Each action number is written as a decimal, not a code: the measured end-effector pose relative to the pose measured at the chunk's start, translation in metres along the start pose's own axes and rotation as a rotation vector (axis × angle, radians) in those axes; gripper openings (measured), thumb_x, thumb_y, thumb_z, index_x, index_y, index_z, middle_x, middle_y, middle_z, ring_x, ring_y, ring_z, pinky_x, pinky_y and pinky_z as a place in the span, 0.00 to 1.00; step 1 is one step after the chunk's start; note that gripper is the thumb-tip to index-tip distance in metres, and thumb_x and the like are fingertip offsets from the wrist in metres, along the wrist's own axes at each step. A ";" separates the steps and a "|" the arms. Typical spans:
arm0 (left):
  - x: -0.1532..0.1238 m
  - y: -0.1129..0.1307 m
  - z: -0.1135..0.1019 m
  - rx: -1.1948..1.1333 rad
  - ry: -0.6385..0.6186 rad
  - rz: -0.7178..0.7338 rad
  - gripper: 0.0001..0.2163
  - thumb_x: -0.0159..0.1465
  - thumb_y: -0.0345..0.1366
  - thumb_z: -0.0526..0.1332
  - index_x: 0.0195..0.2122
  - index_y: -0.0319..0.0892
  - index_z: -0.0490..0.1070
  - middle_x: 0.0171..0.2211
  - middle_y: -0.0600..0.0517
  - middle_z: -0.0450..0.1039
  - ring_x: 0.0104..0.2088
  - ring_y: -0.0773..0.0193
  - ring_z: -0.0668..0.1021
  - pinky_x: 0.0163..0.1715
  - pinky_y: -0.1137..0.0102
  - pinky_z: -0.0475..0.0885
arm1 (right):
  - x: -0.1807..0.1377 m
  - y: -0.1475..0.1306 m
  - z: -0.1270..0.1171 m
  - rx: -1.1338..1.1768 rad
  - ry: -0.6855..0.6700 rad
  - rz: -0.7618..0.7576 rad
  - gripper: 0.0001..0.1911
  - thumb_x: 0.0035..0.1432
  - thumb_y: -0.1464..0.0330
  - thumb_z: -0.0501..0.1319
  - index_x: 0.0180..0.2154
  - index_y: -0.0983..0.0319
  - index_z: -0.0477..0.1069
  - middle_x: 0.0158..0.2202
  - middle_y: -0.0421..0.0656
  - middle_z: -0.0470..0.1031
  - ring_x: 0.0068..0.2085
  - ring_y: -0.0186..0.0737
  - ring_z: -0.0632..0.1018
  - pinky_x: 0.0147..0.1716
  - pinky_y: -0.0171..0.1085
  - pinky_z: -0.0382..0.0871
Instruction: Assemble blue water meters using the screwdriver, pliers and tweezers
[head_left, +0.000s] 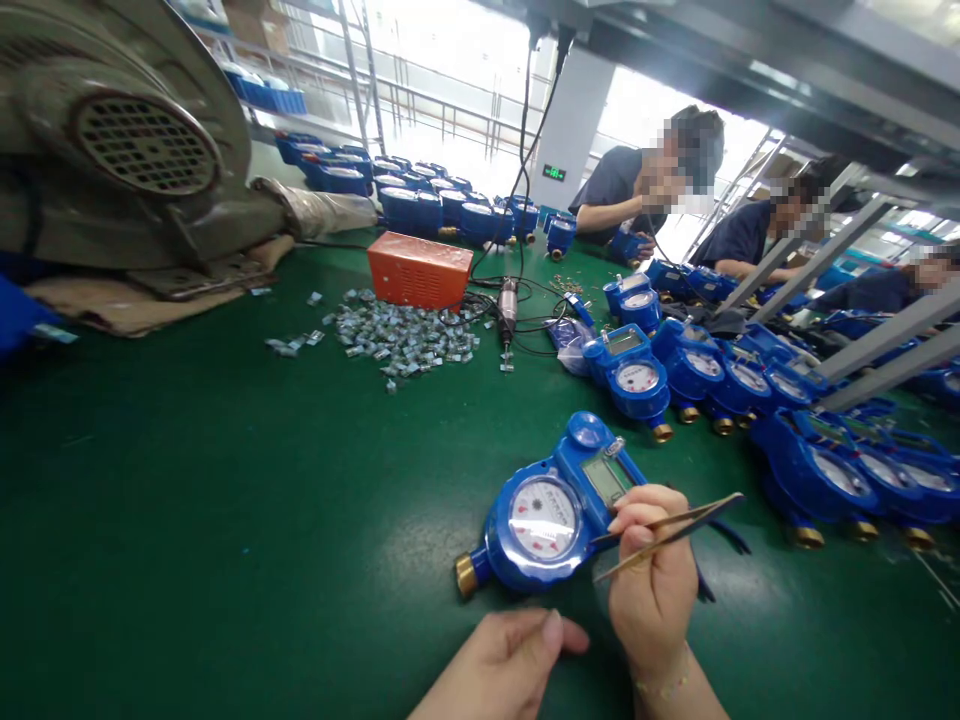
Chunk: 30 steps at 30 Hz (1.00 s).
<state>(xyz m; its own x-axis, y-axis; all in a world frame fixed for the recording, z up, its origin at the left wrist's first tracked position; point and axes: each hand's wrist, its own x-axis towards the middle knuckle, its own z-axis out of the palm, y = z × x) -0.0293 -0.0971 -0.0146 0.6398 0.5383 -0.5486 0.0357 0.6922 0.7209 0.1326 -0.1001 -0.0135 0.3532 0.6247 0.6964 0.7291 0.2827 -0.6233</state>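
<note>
A blue water meter [498, 530] lies on the green table before me, its round dial, small grey display and brass threaded end facing up. My right hand [654, 585] grips a pair of tweezers [705, 512] at the meter's right side, near the display. The tips of the tweezers point left and stand apart, close to the meter's lower right edge. Below the meter, my left hand [517, 650] has thumb and fingers pressed together. Whatever it may hold is hidden. Dark wires [727, 537] show behind my right hand.
Many similar meters [637, 375] stand along the right and the back. A heap of small clear and metal parts [409, 335] lies by an orange box [420, 270]. A corded power screwdriver [508, 310] sits beside it. A large blower [150, 150] occupies the left. Several co-workers sit beyond.
</note>
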 end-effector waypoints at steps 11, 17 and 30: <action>0.034 -0.011 0.005 -0.593 -0.252 -0.110 0.12 0.56 0.38 0.62 0.21 0.37 0.63 0.16 0.62 0.47 0.15 0.77 0.49 0.15 0.79 0.42 | 0.006 0.005 -0.007 -0.026 -0.123 -0.046 0.13 0.64 0.68 0.48 0.31 0.62 0.67 0.34 0.44 0.68 0.37 0.40 0.70 0.39 0.43 0.59; 0.032 -0.012 0.004 -0.614 -0.233 -0.101 0.07 0.58 0.35 0.60 0.34 0.37 0.66 0.15 0.62 0.49 0.14 0.76 0.49 0.15 0.79 0.42 | 0.009 0.006 -0.011 0.018 -0.186 -0.034 0.12 0.64 0.68 0.48 0.31 0.62 0.67 0.34 0.44 0.68 0.38 0.40 0.70 0.39 0.43 0.59; 0.031 -0.008 0.003 -0.612 -0.238 -0.093 0.10 0.57 0.35 0.62 0.38 0.35 0.68 0.14 0.63 0.50 0.14 0.76 0.49 0.15 0.78 0.41 | 0.010 0.002 -0.011 0.026 -0.159 -0.042 0.11 0.63 0.68 0.49 0.31 0.61 0.66 0.33 0.43 0.67 0.37 0.40 0.69 0.37 0.42 0.59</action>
<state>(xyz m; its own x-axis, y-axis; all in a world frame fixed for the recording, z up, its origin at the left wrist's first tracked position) -0.0075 -0.0878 -0.0362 0.8098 0.3910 -0.4374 -0.2992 0.9165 0.2655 0.1441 -0.1013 -0.0034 0.2235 0.7186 0.6585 0.7249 0.3291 -0.6052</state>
